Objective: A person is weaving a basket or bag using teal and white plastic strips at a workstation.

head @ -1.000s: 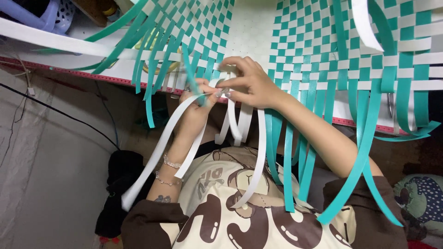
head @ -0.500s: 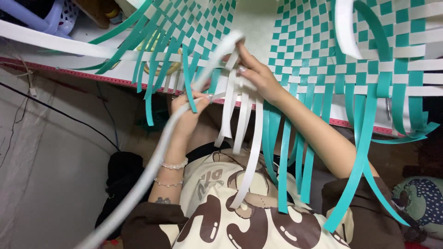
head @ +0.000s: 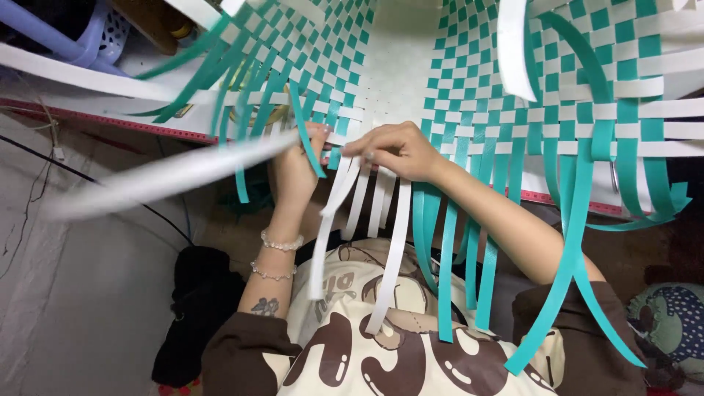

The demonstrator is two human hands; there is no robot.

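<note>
Workbench edge with a red strip [head: 110, 121] crosses the upper half of the frame, grey floor at lower left. Spread over it, filling the top centre and right, is a half-woven checkered mat of teal and white flat plastic strips [head: 469, 81], its loose ends hanging down toward the person's lap. Left hand [head: 297, 165], centre-left, is closed around a long white plastic strip [head: 169, 176] that runs out blurred toward the left edge; the strip starts at the fingers and lies left of and slightly below the hand. Beaded bracelets [head: 279, 242] sit on that wrist. Right hand [head: 400, 150], centre, just right of the left one, pinches at the mat's lower woven edge with fingertips bent; exactly which strip it grips cannot be told. Hanging white strips [head: 381, 242] fall straight below both hands, teal strips [head: 469, 249] right of them beside the right forearm. Lilac plastic basket [head: 81, 37] at upper left. Brown-and-cream printed shirt [head: 367, 352] at bottom centre.
</note>
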